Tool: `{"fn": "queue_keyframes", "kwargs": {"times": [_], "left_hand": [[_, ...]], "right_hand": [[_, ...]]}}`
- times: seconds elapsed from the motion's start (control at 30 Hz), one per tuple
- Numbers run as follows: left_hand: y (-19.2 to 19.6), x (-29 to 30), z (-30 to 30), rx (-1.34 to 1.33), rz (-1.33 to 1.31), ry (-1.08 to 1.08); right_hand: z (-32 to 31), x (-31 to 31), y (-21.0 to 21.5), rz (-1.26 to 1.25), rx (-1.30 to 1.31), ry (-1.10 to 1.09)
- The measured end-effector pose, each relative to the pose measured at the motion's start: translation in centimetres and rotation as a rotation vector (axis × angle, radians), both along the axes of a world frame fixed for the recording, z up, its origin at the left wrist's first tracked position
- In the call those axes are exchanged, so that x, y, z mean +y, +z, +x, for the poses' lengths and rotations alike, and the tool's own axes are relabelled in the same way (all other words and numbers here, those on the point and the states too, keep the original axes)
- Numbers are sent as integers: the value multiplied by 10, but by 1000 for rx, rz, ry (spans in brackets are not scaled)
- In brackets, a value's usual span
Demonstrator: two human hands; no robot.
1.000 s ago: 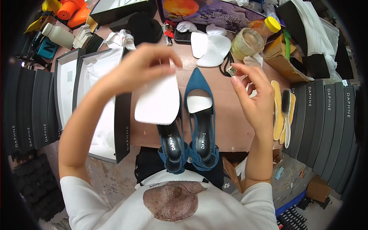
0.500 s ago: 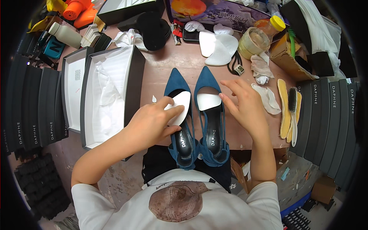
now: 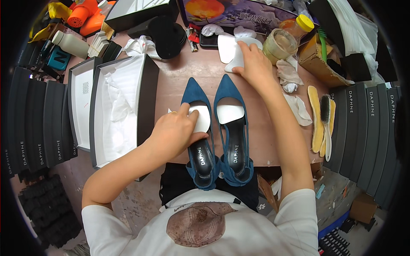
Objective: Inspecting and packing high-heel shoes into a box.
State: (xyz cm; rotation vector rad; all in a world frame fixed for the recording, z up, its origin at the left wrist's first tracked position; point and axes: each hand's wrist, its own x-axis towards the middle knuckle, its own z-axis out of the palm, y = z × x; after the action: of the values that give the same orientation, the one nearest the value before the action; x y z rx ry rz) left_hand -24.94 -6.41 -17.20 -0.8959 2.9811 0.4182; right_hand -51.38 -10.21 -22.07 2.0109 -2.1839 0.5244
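Two blue pointed slingback shoes, a left one [image 3: 194,90] and a right one [image 3: 229,88], stand side by side before me, toes away. My left hand [image 3: 174,127] grips a white shoe insert [image 3: 202,121] that lies partly inside the left shoe's toe. Another white insert [image 3: 230,112] sits in the right shoe's toe opening. Farther back, my right hand [image 3: 255,64] has its thumb and fingers on a white insert [image 3: 234,64], one of a small overlapping group. A second insert [image 3: 227,48] of that group lies beside it. My right hand partly covers the group.
An open shoebox [image 3: 142,102] with white tissue stands on the left, its lid [image 3: 81,109] beside it. At right lie a brush [image 3: 327,123] and a yellowish pad [image 3: 315,111]. A jar [image 3: 279,46] and a yellow-capped bottle [image 3: 304,24] stand behind. Stacked dark boxes [image 3: 358,136] flank the table.
My right hand has moved away from the right shoe, up to the white inserts at the back. My left hand has shifted slightly forward with its insert, deeper into the left shoe's toe.
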Motion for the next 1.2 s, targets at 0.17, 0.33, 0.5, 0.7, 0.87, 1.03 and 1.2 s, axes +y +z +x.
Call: {"fn": "queue_keyframes", "kwargs": {"times": [0.17, 0.33, 0.5, 0.7, 0.87, 1.03, 1.2], "left_hand": [[0, -12, 8, 83, 75, -26], [7, -20, 13, 87, 92, -151], [-5, -5, -5, -143, -86, -146], [-19, -16, -6, 7, -31, -21], [-16, -24, -2, -19, 92, 100], [-10, -62, -2, 256, 176, 232], [-15, -91, -17, 80, 566, 507]], "right_hand": [[-6, 14, 26, 49, -227, 145], [6, 69, 47, 295, -819, 273], [41, 96, 41, 118, -441, 434], [63, 93, 46, 291, -50, 436], [60, 86, 34, 247, -90, 468], [60, 79, 24, 173, -6, 465], [61, 79, 17, 153, -17, 383]]}}
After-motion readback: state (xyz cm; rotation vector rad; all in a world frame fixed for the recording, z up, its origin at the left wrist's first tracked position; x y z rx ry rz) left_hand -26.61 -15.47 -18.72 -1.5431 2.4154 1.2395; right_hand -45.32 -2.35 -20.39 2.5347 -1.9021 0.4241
